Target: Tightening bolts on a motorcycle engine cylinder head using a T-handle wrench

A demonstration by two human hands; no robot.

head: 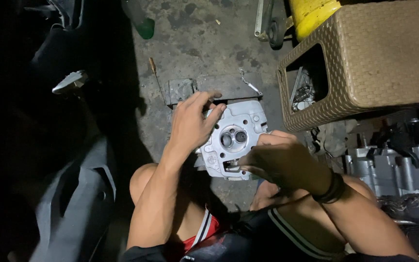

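Both hands on a silver engine cylinder head (232,138) held over the concrete floor (204,39), just left of the woven basket (364,63).

Left hand (190,123) grips the cylinder head's upper left edge, fingers curled over the top. Right hand (277,160) sits at its lower right, fingertips pinched narrow at a slot on the bottom edge; what they pinch is too small to tell. Black wristband (333,189) on the right wrist. Flat metal plate (219,87) on the floor just behind the cylinder head. Green bottle (141,22) well beyond it, up left. Yellow tank (311,14) behind the basket. Grey engine parts (394,160) right of the cylinder head, below the basket.
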